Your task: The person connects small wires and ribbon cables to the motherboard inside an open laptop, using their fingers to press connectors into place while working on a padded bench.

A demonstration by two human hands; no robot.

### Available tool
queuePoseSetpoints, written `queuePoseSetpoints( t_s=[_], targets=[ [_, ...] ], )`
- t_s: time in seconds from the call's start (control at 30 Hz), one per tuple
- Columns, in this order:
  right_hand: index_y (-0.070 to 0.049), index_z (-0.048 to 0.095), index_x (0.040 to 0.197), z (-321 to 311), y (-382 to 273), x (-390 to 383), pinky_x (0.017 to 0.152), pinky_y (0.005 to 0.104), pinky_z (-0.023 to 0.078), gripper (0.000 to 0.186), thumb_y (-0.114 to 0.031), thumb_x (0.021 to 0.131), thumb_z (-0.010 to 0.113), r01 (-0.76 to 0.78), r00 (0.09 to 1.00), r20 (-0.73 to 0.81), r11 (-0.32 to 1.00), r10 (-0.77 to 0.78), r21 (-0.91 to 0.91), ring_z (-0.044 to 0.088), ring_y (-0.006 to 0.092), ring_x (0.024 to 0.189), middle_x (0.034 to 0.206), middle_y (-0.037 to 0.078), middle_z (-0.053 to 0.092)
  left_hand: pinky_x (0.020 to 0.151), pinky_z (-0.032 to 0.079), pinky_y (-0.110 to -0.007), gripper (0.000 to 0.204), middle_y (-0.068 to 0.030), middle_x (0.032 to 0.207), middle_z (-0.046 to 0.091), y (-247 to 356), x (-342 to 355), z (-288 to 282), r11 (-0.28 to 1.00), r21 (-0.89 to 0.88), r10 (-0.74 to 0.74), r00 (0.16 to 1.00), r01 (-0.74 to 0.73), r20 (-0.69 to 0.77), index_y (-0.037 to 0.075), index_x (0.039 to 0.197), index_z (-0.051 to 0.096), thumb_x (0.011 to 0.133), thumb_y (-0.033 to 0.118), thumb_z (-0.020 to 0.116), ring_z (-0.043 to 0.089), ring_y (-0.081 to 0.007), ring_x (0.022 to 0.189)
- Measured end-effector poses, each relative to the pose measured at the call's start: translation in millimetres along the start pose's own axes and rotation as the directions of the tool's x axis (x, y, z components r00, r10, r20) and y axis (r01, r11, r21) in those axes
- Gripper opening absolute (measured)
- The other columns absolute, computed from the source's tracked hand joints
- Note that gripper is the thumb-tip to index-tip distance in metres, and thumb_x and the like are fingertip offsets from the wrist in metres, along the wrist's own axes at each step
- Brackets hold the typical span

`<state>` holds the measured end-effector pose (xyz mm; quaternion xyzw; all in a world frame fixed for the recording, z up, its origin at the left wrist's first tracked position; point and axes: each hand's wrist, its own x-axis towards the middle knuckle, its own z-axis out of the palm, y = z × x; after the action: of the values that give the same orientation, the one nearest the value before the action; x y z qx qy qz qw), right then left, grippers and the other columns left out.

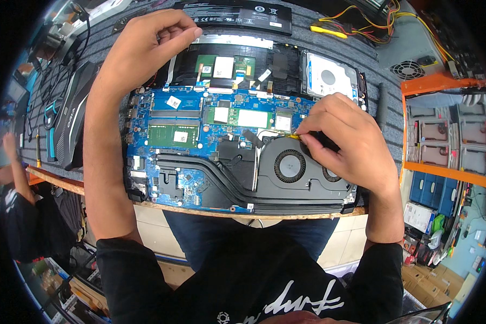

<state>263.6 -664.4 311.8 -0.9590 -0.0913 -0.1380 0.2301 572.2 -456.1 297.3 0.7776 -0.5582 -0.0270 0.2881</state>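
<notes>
An opened laptop base (286, 65) lies in front of me, its blue motherboard (208, 141) showing. My right hand (348, 143) pinches a small yellow piece (295, 136) at the upper edge of the black fan housing (270, 170). Whether that piece is tape or a cable, I cannot make out. Beyond the base's far left part, my left hand (159, 46) is closed, thumb and forefinger together. Anything between those fingertips is hidden. Black heat pipes (216, 175) run along the near side. A silver hard drive (329, 75) fills the far right corner.
A black battery (237, 16) lies behind the base, with a yellow tool (329, 32) beside it. To the right stand a power supply (410, 46) with loose cables and an orange rack (443, 78). Another person's arm (17, 167) shows at far left, past a black box (78, 116).
</notes>
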Motion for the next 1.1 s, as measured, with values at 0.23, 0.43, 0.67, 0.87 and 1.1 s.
queuePoseSetpoints(
  t_s=[0.23,0.43,0.67,0.87,1.1],
  targets=[
    [-0.005,0.073,0.101,-22.5,9.3,-2.7,0.077,0.0386,0.054,0.017,0.000,0.085,0.078,-0.042,0.990,-0.132,0.999,0.040,-0.011,0.067,0.0311,0.086,0.092,0.010,0.068,0.079,0.052,-0.026,0.022,-0.0039,0.094,0.074,4.1,0.8,-0.9,0.999,0.001,0.033,0.999,-0.033,-0.024,-0.001,0.112,0.074,0.104,0.019,0.074,0.064,-0.0086,0.086],
    [-0.002,0.075,0.101,-52.3,29.5,-20.0,0.070,0.0326,0.050,0.011,0.000,0.091,0.077,-0.218,0.948,-0.254,0.972,0.190,-0.088,0.064,0.0228,0.080,0.090,0.008,0.068,0.080,0.048,-0.025,0.019,-0.0030,0.096,0.070,7.8,1.5,0.2,0.995,-0.063,-0.076,0.997,0.077,0.030,-0.002,0.110,0.071,0.105,0.016,0.071,0.060,-0.0084,0.087],
    [-0.003,0.075,0.101,-56.3,44.9,-29.9,0.072,0.0359,0.052,0.009,-0.005,0.093,0.077,-0.207,0.960,-0.209,0.975,0.187,-0.078,0.064,0.0267,0.081,0.089,0.008,0.066,0.070,0.043,-0.025,0.019,0.0003,0.084,0.065,9.2,-0.3,1.9,0.997,-0.041,-0.065,0.997,0.064,-0.036,-0.003,0.104,0.072,0.102,0.016,0.073,0.049,-0.0071,0.075],
    [-0.005,0.074,0.098,-46.6,43.7,-29.5,0.076,0.0405,0.054,0.011,-0.006,0.088,0.079,-0.125,0.984,-0.140,0.988,0.111,-0.094,0.066,0.0314,0.088,0.091,0.009,0.066,0.069,0.043,-0.025,0.017,0.0008,0.084,0.065,11.1,-0.5,1.3,0.997,-0.047,-0.064,0.997,0.062,-0.031,-0.003,0.104,0.073,0.102,0.014,0.072,0.050,-0.0062,0.075],
    [-0.005,0.078,0.105,-41.8,32.6,-27.5,0.079,0.0391,0.053,0.021,-0.005,0.084,0.083,-0.082,0.996,0.039,0.996,0.083,-0.017,0.064,0.0290,0.089,0.095,0.008,0.065,0.070,0.045,-0.025,0.017,0.0002,0.084,0.066,14.2,-0.2,1.6,0.994,-0.075,-0.085,0.996,0.083,-0.023,-0.003,0.105,0.073,0.102,0.014,0.073,0.054,-0.0063,0.075]
  ],
)
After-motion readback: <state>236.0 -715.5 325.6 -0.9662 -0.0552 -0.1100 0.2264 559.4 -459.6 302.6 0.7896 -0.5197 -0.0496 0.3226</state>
